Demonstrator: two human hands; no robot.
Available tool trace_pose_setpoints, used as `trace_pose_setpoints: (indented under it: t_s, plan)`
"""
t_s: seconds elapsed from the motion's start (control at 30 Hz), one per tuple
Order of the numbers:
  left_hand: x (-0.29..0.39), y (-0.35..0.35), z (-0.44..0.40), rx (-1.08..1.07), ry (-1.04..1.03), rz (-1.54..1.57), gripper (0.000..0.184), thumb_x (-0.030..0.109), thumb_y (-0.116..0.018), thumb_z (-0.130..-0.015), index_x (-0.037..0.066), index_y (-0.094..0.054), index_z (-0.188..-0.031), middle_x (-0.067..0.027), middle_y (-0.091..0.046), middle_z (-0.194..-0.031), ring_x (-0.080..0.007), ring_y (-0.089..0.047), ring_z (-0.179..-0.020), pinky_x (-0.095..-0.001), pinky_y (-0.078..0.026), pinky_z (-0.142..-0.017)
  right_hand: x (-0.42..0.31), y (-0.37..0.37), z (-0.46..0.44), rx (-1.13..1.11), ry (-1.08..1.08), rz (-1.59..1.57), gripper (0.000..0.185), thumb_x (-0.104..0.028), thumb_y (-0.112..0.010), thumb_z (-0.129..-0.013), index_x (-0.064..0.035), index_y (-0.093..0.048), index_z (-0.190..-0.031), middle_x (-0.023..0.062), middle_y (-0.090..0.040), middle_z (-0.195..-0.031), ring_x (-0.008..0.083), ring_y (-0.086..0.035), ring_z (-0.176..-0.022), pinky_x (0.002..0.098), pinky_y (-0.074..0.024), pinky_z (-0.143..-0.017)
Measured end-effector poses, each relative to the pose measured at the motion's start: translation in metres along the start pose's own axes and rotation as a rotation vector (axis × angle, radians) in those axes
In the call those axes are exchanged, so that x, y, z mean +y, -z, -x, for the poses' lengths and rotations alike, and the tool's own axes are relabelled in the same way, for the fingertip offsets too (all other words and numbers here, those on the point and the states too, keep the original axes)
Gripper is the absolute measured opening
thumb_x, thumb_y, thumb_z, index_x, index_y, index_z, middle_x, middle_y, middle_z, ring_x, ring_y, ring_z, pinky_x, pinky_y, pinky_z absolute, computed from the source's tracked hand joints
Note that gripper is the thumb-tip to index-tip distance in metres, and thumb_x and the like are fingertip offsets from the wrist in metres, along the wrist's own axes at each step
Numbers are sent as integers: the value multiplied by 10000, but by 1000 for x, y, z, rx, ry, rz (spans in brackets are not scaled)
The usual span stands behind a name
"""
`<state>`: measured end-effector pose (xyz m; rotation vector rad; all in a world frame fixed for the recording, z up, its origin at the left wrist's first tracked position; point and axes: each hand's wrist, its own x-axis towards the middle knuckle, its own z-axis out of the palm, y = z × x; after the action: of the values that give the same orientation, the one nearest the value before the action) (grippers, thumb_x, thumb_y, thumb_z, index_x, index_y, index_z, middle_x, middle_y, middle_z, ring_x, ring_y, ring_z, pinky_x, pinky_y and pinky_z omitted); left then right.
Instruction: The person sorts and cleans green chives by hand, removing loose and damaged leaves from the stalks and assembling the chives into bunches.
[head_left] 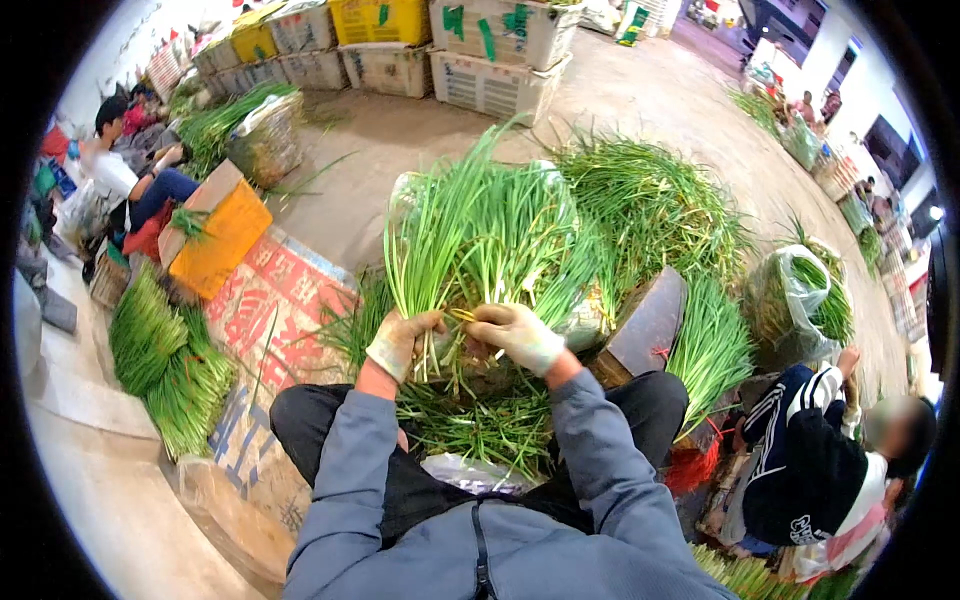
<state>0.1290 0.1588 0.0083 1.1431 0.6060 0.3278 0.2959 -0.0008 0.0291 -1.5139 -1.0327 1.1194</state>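
Observation:
In its pale, stained glove, my left hand (403, 342) is closed around the lower ends of a bunch of garlic chives (432, 255), whose green leaves stand upward. Just to the right, my gloved right hand (520, 336) pinches a thin yellowed leaf (462, 314) close to the left fingertips. Behind both hands, a heap of loose chives (520, 235) tops a plastic-lined container, mostly covered. Between my knees lie scattered leaf trimmings (480, 428). The finger pads of both hands are partly hidden.
More chives (650, 200) are piled behind right. A dark board (645, 325) stands beside a neat bundle (710, 345). Left are an orange box (220, 240), flattened cardboard (285, 300) and stacked chives (165, 360). Crates (495, 85) line the back. People sit at left (140, 180) and right (815, 470).

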Motion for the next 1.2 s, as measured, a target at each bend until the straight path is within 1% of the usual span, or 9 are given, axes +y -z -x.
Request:
trace_pose_setpoints:
  t_s: [0.07,0.2,0.4,0.6,0.73,0.8,0.9,1.13,1.2]
  plan:
    - [-2,11,0,60,74,-36,275,284,-700,-863,33,-683,-972,-23,-654,-723,-80,-535,-490,-232,-416,-429,-16,4,38,-275,70,-461,209,-162,-627,-943,36,-665,-1000,86,-685,-823,157,-649,-727,300,-534,-658]
    - [-4,5,-1,119,87,99,265,287,-664,-888,24,-692,-897,-50,-656,-730,-133,-591,-514,-277,-509,-463,-11,-13,44,-399,-138,-107,290,-166,-653,-922,52,-640,-1112,120,-714,-892,173,-684,-792,292,-543,-721]
    - [-15,7,-9,114,16,34,254,281,-698,-875,33,-692,-927,-51,-674,-758,-145,-613,-571,-271,-520,-528,3,-75,2,340,39,461,646,-411,-746,-822,-45,-562,-1322,221,-694,-1067,332,-697,-952,372,-545,-823]
    - [-17,6,-8,198,-100,-24,212,261,-755,-831,55,-717,-859,-13,-669,-718,-90,-528,-511,-249,-393,-468,32,-86,-5,441,233,784,237,-314,-623,-934,-80,-659,-930,151,-664,-791,374,-657,-752,458,-522,-657]
    - [-14,16,-11,230,-132,-171,221,248,-767,-839,32,-725,-826,-13,-657,-675,-81,-503,-465,-239,-381,-447,53,-79,25,199,124,793,281,-332,-583,-945,-67,-678,-938,159,-678,-838,376,-659,-789,455,-527,-697]
    - [-16,19,-15,192,-103,-50,216,247,-786,-826,38,-732,-847,-46,-706,-710,-81,-513,-455,-250,-384,-439,70,-74,37,-502,-133,779,285,-317,-591,-909,-62,-708,-962,197,-696,-896,397,-667,-826,466,-531,-761]
    - [-15,20,-14,179,-89,-29,247,266,-783,-836,24,-737,-852,-43,-694,-709,-77,-492,-447,-231,-376,-428,74,-65,44,-511,-297,776,323,-340,-590,-893,-61,-731,-973,206,-702,-935,402,-664,-856,454,-527,-793]
    - [-4,13,-4,99,54,101,324,285,-776,-836,-11,-740,-962,-40,-708,-781,-69,-489,-458,-232,-394,-423,16,-52,17,335,18,488,543,-315,-656,-912,-10,-529,-1344,213,-663,-1185,286,-663,-1057,360,-526,-894]
    - [-6,11,-4,31,88,132,354,285,-765,-841,-12,-731,-1030,-54,-724,-863,-85,-558,-511,-229,-447,-452,40,-59,-9,167,189,-92,699,-296,-675,-922,11,-364,-1468,181,-585,-1321,203,-607,-1114,320,-519,-918]
